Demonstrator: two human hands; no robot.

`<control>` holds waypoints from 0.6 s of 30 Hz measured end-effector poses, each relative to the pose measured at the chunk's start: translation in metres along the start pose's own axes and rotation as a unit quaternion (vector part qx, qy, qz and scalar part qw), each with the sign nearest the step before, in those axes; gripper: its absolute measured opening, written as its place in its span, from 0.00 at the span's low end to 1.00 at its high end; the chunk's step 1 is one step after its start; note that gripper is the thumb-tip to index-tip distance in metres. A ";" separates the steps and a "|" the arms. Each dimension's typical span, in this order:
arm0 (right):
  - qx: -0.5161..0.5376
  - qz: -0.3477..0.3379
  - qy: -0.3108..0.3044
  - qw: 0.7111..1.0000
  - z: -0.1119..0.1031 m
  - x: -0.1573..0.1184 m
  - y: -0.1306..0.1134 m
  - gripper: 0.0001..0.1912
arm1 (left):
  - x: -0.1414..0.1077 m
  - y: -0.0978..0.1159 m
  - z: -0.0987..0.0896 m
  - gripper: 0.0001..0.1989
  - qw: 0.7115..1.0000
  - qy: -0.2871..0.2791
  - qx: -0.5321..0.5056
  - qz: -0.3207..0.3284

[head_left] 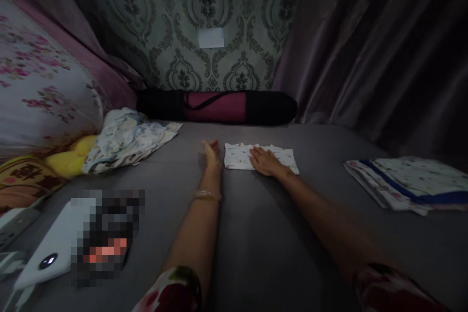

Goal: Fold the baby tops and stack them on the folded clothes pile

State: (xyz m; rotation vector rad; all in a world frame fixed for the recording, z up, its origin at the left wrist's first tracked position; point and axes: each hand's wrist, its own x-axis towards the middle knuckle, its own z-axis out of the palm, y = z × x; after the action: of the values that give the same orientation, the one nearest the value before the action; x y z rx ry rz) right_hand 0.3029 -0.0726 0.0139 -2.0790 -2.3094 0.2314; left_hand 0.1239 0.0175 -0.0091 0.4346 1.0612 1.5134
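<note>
Lying on the gray sheet (256, 224), the folded cloth (238, 157) sits beneath the right hand (265, 160), whose flat palm grips nothing; the left hand (211, 154), empty with fingers extended, stands just beside its left edge. I judge the step in hand as smoothing; the next move calls for light, even pressure, keeping folds aligned. Farther out, I see a folded pile (417, 180) at right and, at left, a brown cushion (29, 175) bearing a dark character I cannot read surely.
</note>
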 end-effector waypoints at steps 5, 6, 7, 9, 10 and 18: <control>-0.006 0.018 0.077 0.997 0.004 0.016 -0.021 0.32 | 0.000 0.002 -0.001 0.30 1.000 -0.006 -0.006 -0.008; -0.004 0.022 0.083 0.996 0.009 0.019 -0.024 0.32 | 0.000 0.002 -0.002 0.30 1.000 -0.011 -0.011 -0.007; -0.002 0.025 0.083 0.996 0.014 0.021 -0.026 0.32 | -0.001 0.003 -0.002 0.29 1.000 -0.017 -0.016 -0.004; -0.001 0.029 0.077 0.997 0.021 0.024 -0.028 0.32 | -0.002 0.005 -0.003 0.28 0.999 -0.032 -0.030 0.005; -0.001 0.030 0.073 0.997 0.022 0.024 -0.027 0.32 | -0.002 0.006 -0.003 0.27 0.998 -0.040 -0.040 0.008; -0.010 0.017 0.057 0.998 0.008 0.042 -0.052 0.30 | -0.002 0.008 0.000 0.28 0.993 -0.070 -0.090 0.006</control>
State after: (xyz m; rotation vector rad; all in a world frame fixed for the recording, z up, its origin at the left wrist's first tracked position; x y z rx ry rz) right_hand 0.2462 -0.0368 0.0094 -2.0839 -2.2204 0.0884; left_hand 0.1200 0.0168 -0.0020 0.4143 0.8069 1.5517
